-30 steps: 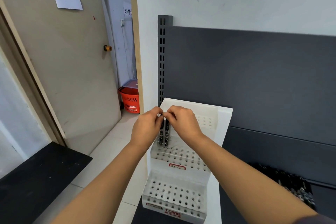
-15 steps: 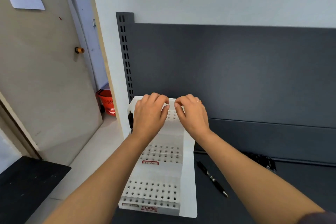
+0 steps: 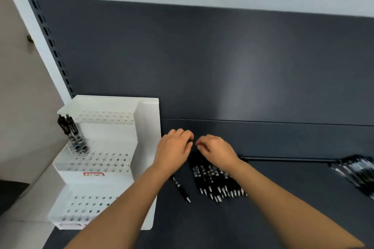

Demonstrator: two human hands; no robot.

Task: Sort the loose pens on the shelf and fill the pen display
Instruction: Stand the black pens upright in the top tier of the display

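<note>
A white tiered pen display [image 3: 113, 133] stands at the left end of the dark shelf [image 3: 283, 218]. Two black pens [image 3: 69, 130] stand in holes at the left of its middle tier. A pile of loose black pens [image 3: 214, 180] lies on the shelf to the right of the display, tips toward me. My left hand [image 3: 174, 148] and my right hand [image 3: 217, 150] hover side by side over the pile's far end, fingers curled downward. The hands hide the pens' far ends, so any hold on a pen is unclear. One single black pen [image 3: 181, 189] lies left of the pile, under my left wrist.
A second heap of black pens [image 3: 358, 170] lies at the shelf's far right. The dark back panel [image 3: 222, 66] rises behind the shelf, with a slotted upright [image 3: 48, 36] at its left edge. A beige door [image 3: 22, 87] is left of the display.
Both hands left the pen display, where two pens now stand, and moved right to the loose pile. The view swung right and down with them.
</note>
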